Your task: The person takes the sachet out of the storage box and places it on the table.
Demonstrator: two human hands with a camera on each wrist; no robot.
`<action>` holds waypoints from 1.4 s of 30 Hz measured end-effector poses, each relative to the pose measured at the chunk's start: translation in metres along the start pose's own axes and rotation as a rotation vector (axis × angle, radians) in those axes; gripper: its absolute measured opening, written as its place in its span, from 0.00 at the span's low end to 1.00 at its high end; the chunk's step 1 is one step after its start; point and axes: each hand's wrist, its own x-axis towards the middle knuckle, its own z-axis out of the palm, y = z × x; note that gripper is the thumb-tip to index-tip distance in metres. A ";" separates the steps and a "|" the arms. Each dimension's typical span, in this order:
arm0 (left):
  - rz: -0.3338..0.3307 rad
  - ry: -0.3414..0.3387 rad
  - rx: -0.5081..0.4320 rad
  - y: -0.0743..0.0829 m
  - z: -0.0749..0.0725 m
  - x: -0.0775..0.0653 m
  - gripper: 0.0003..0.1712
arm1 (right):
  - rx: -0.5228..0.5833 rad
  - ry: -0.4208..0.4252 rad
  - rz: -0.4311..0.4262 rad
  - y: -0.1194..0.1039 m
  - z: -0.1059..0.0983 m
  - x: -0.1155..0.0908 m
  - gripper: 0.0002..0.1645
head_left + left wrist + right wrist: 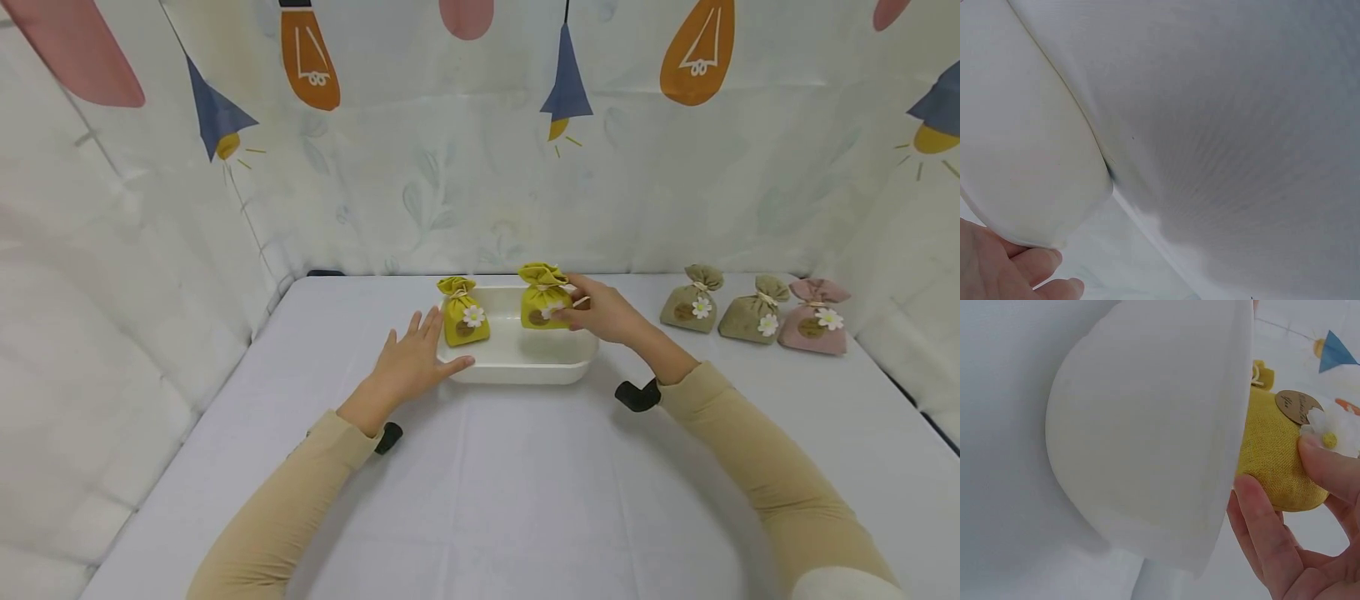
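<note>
A white tray [517, 373] stands near the far side of the table. In its left end one yellow drawstring pouch [459, 327] with a white flower sits upright. My right hand [606, 312] pinches a second yellow pouch [542, 300] between thumb and fingers over the tray's right part. In the right wrist view that pouch [1272, 456] shows a round brown label, and the tray wall [1147, 425] hides part of it. At the tray's left end my left hand [411, 360] lies with fingers spread, its fingertips [1041, 262] against the rim in the left wrist view.
To the right on the table, two olive-grey pouches [688, 307] and a pink pouch [813, 329] stand in a row, each with a white flower. Behind the white-covered table [525, 483] hangs a patterned curtain [465, 167].
</note>
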 end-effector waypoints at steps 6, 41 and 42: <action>0.007 0.000 0.008 0.000 0.000 0.000 0.63 | -0.020 0.023 -0.027 0.006 -0.010 -0.014 0.46; 0.002 -0.006 -0.005 0.000 -0.001 -0.001 0.63 | 0.007 0.005 -0.006 0.054 -0.056 -0.094 0.51; 0.002 -0.004 -0.004 0.000 -0.001 -0.001 0.63 | -0.003 0.010 -0.004 0.056 -0.058 -0.095 0.50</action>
